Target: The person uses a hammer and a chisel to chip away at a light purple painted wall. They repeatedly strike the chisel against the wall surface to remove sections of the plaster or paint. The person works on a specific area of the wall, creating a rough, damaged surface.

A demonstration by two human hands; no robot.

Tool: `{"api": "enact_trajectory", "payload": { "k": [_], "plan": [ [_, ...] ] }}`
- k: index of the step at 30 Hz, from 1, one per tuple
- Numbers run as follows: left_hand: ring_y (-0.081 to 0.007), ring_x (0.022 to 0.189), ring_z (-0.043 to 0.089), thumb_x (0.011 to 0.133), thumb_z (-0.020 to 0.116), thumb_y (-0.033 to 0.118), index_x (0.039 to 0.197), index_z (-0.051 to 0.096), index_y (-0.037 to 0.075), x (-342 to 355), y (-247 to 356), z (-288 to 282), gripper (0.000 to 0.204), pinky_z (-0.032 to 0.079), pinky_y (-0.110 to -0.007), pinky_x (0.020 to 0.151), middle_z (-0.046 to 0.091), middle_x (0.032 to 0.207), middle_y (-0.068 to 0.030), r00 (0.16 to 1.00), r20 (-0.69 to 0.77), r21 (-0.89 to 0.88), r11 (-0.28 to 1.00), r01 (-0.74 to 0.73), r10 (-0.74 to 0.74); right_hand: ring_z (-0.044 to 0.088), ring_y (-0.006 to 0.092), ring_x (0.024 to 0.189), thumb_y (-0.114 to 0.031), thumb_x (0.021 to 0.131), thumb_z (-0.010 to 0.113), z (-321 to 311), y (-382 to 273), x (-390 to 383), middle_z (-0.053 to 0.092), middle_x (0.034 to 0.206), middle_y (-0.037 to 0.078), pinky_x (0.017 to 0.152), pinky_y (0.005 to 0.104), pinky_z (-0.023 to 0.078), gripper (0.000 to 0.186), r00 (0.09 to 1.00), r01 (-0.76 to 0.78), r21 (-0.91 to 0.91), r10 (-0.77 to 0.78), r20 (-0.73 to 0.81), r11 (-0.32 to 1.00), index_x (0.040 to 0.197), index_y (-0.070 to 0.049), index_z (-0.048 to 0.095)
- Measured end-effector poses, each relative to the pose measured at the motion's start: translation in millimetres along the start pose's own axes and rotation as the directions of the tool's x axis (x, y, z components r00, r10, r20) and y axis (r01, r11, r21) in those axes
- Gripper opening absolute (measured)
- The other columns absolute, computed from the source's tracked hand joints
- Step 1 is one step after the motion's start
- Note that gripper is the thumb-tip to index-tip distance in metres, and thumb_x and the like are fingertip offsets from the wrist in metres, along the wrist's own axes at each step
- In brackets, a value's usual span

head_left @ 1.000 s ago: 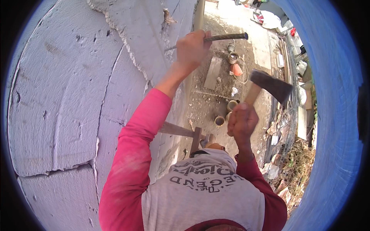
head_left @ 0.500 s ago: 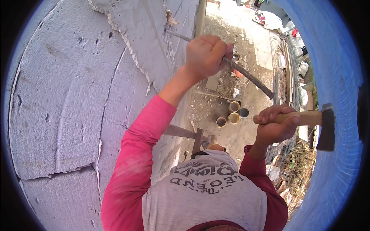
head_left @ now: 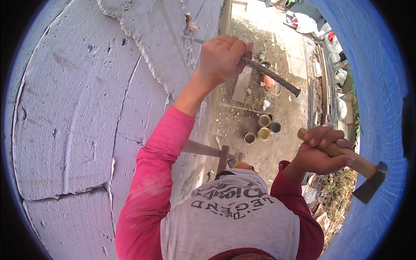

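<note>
My left hand (head_left: 222, 58) is wrapped round a long metal chisel (head_left: 274, 78). The chisel slants from the grey-white wall (head_left: 78, 121) at upper left to its flared struck end at the right. Its far end meets the wall's rough face, close to a broken edge of the coating. Lower on the right, my right hand (head_left: 323, 151) grips a hammer by its wooden handle. The dark, wide hammer head (head_left: 371, 183) hangs down and to the right, apart from the chisel.
Far below, several buckets (head_left: 264, 133) stand on the dirt floor by an orange-red container (head_left: 268, 81). A wooden beam (head_left: 201, 148) runs near my body. Blue netting (head_left: 377, 86) hangs along the right, with long boards (head_left: 323, 82) beside it.
My left hand and the chisel have shifted left, toward the wall. My right hand has moved down and outward, and the hammer head has swung lower.
</note>
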State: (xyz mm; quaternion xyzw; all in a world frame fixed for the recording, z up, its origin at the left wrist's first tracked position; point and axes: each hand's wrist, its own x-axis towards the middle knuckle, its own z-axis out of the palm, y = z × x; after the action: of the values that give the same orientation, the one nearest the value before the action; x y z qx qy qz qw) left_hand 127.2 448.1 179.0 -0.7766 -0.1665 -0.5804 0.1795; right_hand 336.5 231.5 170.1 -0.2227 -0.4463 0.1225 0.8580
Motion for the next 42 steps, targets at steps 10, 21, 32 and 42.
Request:
{"api": "enact_trajectory", "payload": {
  "k": [10, 21, 32, 42],
  "plan": [
    [-0.0261, 0.050, 0.053, 0.088, 0.074, 0.012, 0.069, 0.046, 0.010, -2, 2, 11, 0.034, 0.042, -0.037, 0.047, 0.048, 0.058, -0.0056, 0.994, 0.107, 0.023, 1.000, -0.005, 0.002, 0.051, 0.0156, 0.050, -0.043, 0.111, 0.033, 2, 38, -65, 0.053, 0.066, 0.004, 0.047, 0.0328, 0.047, 0.046, 0.955, -0.147, -0.327, 0.220, 0.200, 0.934, 0.095, -0.008, 0.058],
    [-0.0270, 0.050, 0.054, 0.090, 0.074, 0.013, 0.068, 0.048, 0.010, 2, 2, 9, 0.035, 0.042, -0.039, 0.046, 0.049, 0.058, -0.0065, 0.993, 0.106, 0.042, 0.998, 0.043, -0.047, 0.057, 0.0139, 0.057, -0.038, 0.112, 0.034, -15, 14, -27, 0.052, 0.060, 0.005, 0.049, 0.0339, 0.049, 0.048, 1.000, -0.009, -0.076, 0.010, 0.021, 0.997, 0.087, -0.005, 0.058],
    [-0.0277, 0.052, 0.053, 0.090, 0.076, 0.015, 0.069, 0.048, 0.008, -6, -9, 9, 0.035, 0.040, -0.039, 0.047, 0.051, 0.060, -0.0076, 0.990, 0.034, -0.017, 0.990, 0.139, -0.138, 0.047, 0.0160, 0.043, -0.061, 0.105, 0.040, -9, -4, 1, 0.044, 0.057, 0.003, 0.036, 0.0281, 0.038, 0.056, 0.946, -0.252, -0.116, 0.219, -0.238, 0.961, 0.096, -0.008, 0.056],
    [-0.0289, 0.061, 0.053, 0.085, 0.080, 0.020, 0.073, 0.049, 0.008, 7, -3, 2, 0.035, 0.041, -0.039, 0.063, 0.051, 0.065, -0.0065, 0.981, 0.179, 0.002, 0.997, 0.078, -0.077, 0.045, 0.0139, 0.043, -0.057, 0.105, 0.044, -7, 33, -27, 0.046, 0.061, 0.006, 0.037, 0.0273, 0.037, 0.058, 0.862, -0.492, -0.149, 0.454, -0.226, 0.858, 0.096, -0.001, 0.052]
  ]
}}
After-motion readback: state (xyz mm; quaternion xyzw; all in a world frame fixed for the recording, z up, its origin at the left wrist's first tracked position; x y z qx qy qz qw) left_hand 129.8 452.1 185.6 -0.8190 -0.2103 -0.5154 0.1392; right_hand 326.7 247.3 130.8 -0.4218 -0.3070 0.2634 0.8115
